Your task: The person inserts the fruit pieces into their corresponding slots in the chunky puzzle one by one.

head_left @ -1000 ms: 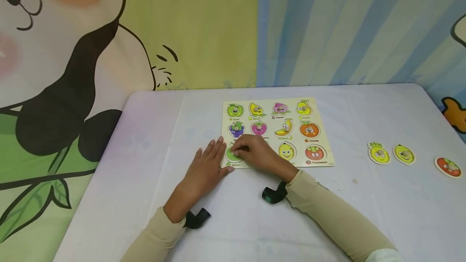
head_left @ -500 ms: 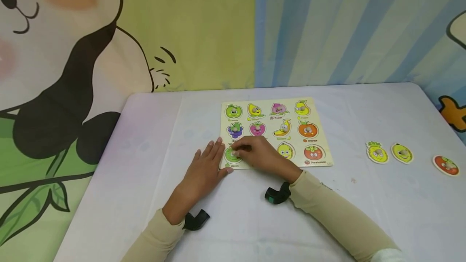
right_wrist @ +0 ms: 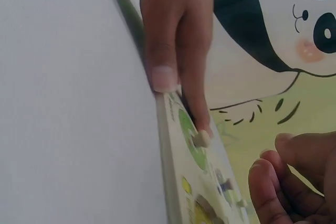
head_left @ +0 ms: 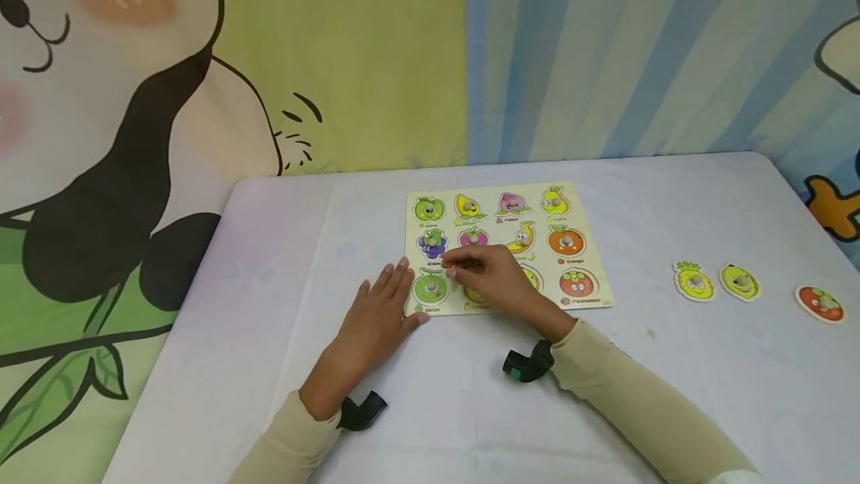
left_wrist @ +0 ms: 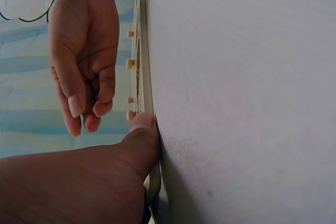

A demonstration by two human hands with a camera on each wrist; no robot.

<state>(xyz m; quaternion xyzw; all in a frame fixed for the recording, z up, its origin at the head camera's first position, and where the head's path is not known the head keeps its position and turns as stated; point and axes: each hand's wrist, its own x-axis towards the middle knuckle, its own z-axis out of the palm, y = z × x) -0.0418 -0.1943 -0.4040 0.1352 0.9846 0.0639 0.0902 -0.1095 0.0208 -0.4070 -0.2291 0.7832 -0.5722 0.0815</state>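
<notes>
A wooden knobbed fruit puzzle board [head_left: 594,208] lies on the table. My left hand [head_left: 375,314] rests at its left edge, fingers straight, the thumb at the near left corner. The green melon piece [head_left: 430,288] sits in the near left spot, its knob [right_wrist: 201,139] bare in the right wrist view. My right hand [head_left: 500,278] hovers above the board just right of the melon, fingers loosely bent and nothing between them. It hides part of the near and middle rows. In the left wrist view the right hand [left_wrist: 86,61] stands apart from the knobs.
To the right on the white tablecloth [head_left: 430,409] lie loose pineapple [head_left: 694,282], lemon [head_left: 740,284] and red persimmon [head_left: 820,305] pieces. Black wrist cameras sit at both wrists. A cartoon-printed backdrop [head_left: 376,58] stands behind the table.
My right hand has let go of the melon knob and moved up and to the right, uncovering the melon piece. The left hand has stayed at the board's edge.
</notes>
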